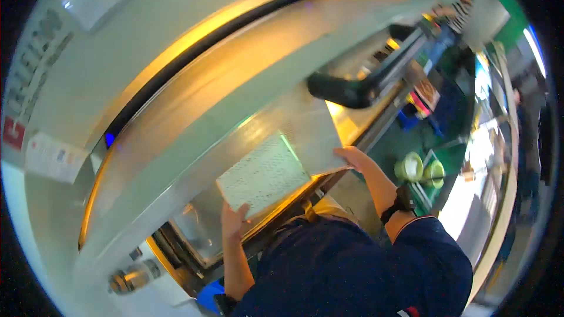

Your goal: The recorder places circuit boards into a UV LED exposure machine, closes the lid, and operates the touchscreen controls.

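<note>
My left hand [235, 217] grips the near left edge of a pale green rectangular panel [258, 176] covered in rows of small dark marks. The thumb lies on its top face and the fingers are hidden beneath. Against that panel's right side is a plain greyish sheet [322, 149]; the two seem to overlap, though I cannot tell whether they are joined. At the sheet's right corner, my right hand [352, 157] is closed on the edge. Both pieces lie or hover over a machine bed, in front of a long glossy bar.
The long pale machine bar [194, 170] crosses ahead of my hands. A black rounded arm end [341, 91] juts out beyond the sheet. Two pale buckets [411, 167] stand on the green floor at right. A person in a striped top [458, 17] is at the far right.
</note>
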{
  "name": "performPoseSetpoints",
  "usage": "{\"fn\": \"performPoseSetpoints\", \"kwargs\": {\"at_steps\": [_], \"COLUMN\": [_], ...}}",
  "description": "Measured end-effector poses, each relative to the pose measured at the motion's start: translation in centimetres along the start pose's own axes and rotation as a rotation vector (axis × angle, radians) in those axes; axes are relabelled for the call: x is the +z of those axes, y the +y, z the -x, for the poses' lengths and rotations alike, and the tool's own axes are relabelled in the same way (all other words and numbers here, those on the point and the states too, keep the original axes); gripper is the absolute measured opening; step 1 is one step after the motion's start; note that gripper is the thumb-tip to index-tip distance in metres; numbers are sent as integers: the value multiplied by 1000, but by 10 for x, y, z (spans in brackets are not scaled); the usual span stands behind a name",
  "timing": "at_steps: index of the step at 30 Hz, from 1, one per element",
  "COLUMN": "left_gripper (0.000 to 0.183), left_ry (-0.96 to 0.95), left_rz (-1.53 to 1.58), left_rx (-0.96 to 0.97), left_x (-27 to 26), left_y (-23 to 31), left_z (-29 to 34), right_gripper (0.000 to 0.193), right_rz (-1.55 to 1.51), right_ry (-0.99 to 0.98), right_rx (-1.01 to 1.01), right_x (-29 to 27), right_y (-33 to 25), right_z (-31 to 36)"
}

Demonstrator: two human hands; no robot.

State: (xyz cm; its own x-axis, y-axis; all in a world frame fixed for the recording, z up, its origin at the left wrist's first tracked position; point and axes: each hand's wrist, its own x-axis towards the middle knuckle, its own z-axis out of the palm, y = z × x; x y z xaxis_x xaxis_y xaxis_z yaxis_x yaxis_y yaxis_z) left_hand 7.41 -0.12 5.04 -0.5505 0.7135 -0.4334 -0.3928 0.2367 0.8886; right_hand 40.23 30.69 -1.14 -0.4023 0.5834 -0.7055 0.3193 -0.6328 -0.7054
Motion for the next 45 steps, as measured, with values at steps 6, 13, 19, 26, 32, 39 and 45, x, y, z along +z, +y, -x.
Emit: {"fn": "performPoseSetpoints", "kwargs": {"at_steps": [6, 13, 19, 26, 32, 39, 45], "left_gripper": [35, 45, 44, 50, 51, 68, 83], "left_ry": [-506, -796, -824, -1062, -1535, -2054, -1977], "left_rz": [-151, -160, -355, -603, -1054, -783, -561], "left_rx": [-502, -756, -599, -590, -438, -246, -546], "left_x": [-2, -43, -43, 97, 222, 311, 348], "left_y": [-94, -166, -132, -189, -250, -223, -210], "left_z": [13, 28, 4, 132, 241, 453, 635], "right_gripper": [37, 32, 41, 51, 44, 40, 50], "right_rz": [219, -576, -1000, -1560, -1685, -1573, -1109], "right_ry": [271, 723, 1221, 1520, 1825, 1582, 1553], "right_rx": [-9, -160, -412, -465, -806, -394, -153], "right_x": [95, 95, 171, 221, 206, 238, 283], "right_y": [89, 168, 312, 550, 557, 564, 559], "right_z": [129, 321, 445, 499, 550, 573, 557]}}
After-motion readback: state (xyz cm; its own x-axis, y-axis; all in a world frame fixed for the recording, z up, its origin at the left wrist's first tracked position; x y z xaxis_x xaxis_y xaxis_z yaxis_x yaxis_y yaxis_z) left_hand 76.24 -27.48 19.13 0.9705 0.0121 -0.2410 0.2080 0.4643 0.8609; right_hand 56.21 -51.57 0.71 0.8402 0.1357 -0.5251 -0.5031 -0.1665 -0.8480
